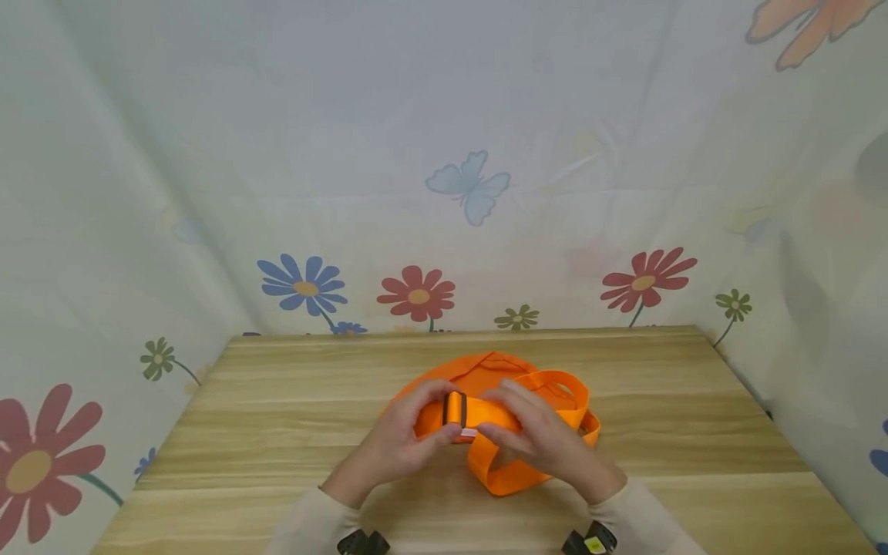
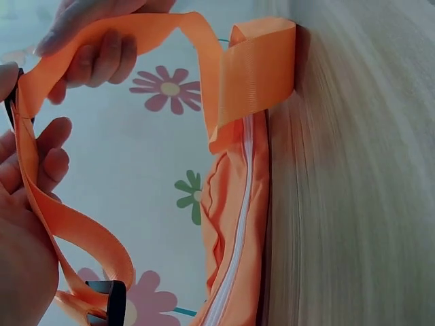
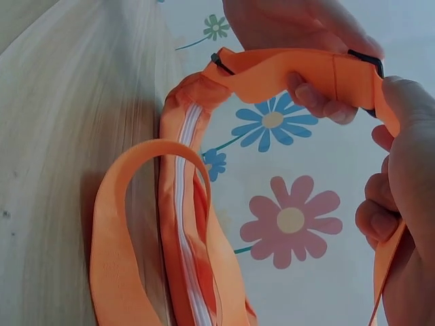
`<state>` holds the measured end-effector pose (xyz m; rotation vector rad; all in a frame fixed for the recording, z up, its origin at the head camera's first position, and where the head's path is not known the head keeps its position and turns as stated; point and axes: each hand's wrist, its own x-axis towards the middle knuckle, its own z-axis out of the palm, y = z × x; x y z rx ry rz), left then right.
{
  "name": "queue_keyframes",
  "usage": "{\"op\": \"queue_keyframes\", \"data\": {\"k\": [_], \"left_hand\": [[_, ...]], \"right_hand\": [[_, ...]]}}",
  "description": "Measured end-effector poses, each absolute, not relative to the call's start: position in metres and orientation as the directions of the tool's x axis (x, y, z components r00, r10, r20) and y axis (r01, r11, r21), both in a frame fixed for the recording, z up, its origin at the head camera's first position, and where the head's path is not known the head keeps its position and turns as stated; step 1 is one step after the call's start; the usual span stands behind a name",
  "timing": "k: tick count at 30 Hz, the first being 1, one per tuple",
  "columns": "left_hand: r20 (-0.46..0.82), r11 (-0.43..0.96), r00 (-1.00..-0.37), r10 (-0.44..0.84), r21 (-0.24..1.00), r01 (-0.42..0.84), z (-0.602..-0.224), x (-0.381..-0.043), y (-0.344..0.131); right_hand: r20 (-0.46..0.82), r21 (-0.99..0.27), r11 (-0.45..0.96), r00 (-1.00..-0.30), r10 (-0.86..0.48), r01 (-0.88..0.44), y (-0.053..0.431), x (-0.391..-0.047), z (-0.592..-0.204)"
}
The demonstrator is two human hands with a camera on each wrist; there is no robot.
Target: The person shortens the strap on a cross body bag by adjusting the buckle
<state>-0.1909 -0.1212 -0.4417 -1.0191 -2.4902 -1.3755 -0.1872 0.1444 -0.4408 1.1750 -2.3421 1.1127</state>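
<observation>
An orange bag [image 1: 479, 374] with a white zipper [image 2: 238, 224] lies on the wooden table. Its orange strap [image 1: 494, 415] is raised between both hands. My left hand [image 1: 398, 439] pinches the strap beside a black slide buckle [image 1: 464, 410], thumb in front and fingers behind. On the other side of that buckle, my right hand [image 1: 551, 443] grips the strap between thumb and fingers; the right wrist view shows the thumb [image 3: 408, 102] close to the buckle. A second black strap fitting [image 2: 115, 303] hangs near the left hand.
Loose strap loops [image 1: 509, 478] spread over the wooden table [image 1: 291, 401] in front and to the right of the bag. Behind the table hangs a pale curtain [image 1: 347, 154] printed with flowers and a butterfly; it also runs along both sides.
</observation>
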Motion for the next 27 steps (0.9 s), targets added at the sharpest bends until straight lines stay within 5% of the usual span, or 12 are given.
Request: {"op": "queue_keyframes", "data": {"k": [13, 27], "left_hand": [[0.360, 0.408, -0.797, 0.484, 0.713, 0.570, -0.435, -0.190, -0.129], [0.410, 0.284, -0.764, 0.498, 0.755, 0.591, -0.440, -0.191, -0.126]], "right_hand": [[0.547, -0.375, 0.494, -0.617, -0.565, -0.784, 0.157, -0.186, -0.440], [0.529, -0.532, 0.404, -0.665, -0.528, -0.744, 0.151, -0.185, -0.441]]}}
